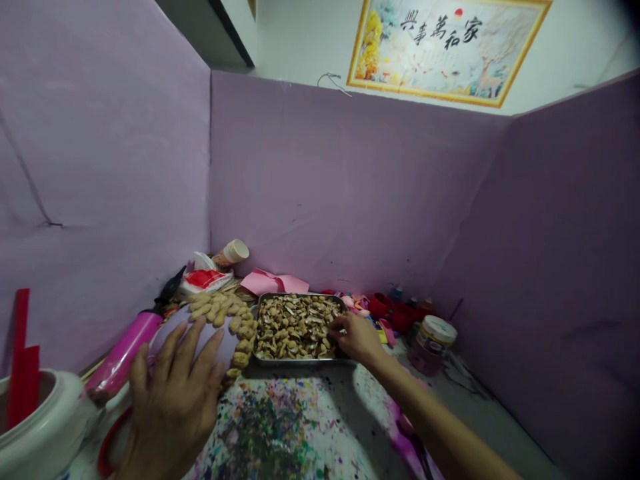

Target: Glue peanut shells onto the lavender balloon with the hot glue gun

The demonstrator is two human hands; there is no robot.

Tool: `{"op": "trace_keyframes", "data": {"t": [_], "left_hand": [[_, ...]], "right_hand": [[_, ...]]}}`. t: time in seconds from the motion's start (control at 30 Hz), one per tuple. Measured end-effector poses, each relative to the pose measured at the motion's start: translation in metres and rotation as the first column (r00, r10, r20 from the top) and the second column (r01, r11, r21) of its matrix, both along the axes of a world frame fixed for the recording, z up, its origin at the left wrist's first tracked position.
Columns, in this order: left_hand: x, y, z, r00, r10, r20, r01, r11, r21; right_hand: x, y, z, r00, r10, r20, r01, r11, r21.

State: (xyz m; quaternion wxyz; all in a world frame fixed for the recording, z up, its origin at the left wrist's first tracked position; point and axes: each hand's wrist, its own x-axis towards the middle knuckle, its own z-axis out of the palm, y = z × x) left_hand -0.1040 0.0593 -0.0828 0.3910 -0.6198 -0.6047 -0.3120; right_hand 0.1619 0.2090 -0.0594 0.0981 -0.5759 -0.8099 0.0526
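My left hand [175, 393] lies with fingers spread on a light purple rounded piece [203, 340]. Peanut shells [245, 332] line the far and right edge of that piece. Just right of it, a metal tray [305, 362] holds a thick layer of peanut shells, many of them halves. At the tray's right side my right hand [357, 337] reaches in, its thumb and fingers drawn together at the shells. Whatever is between those fingertips is too small to make out.
A white pot [60, 407] with red strips stands at the near left, beside a magenta bottle [127, 350]. Paper cups [234, 251] and pink paper [275, 283] lie behind. A lidded jar [433, 343] and red containers [403, 317] are at right. Purple panels [330, 187] enclose the paint-stained table [300, 427].
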Motion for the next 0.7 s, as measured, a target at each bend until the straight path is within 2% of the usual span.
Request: {"op": "trace_keyframes", "data": {"t": [0.37,0.5,0.57,0.63,0.67,0.7], "left_hand": [[-0.005,0.001,-0.001,0.999,0.013,0.037,-0.012,0.999,-0.036],[-0.008,0.001,0.002,0.998,-0.019,0.059,0.019,1.000,-0.004],[-0.004,-0.003,0.006,0.986,-0.107,0.130,0.104,0.994,0.030],[0.008,-0.010,0.011,0.911,-0.280,0.301,0.273,0.960,0.068],[0.017,-0.014,0.014,0.823,-0.367,0.434,0.374,0.925,0.073],[0.028,-0.018,0.016,0.688,-0.409,0.599,0.467,0.882,0.065]], "right_hand": [[-0.005,-0.002,-0.008,0.995,-0.012,-0.100,0.019,0.997,0.075],[0.000,-0.013,0.004,0.981,0.024,-0.191,0.013,0.982,0.187],[0.003,-0.026,0.012,0.966,0.077,-0.246,-0.013,0.968,0.251],[0.006,-0.047,0.018,0.942,0.158,-0.296,-0.064,0.951,0.304],[0.006,-0.059,0.020,0.926,0.206,-0.317,-0.099,0.941,0.322],[0.006,-0.073,0.019,0.907,0.256,-0.335,-0.138,0.932,0.336]]}}
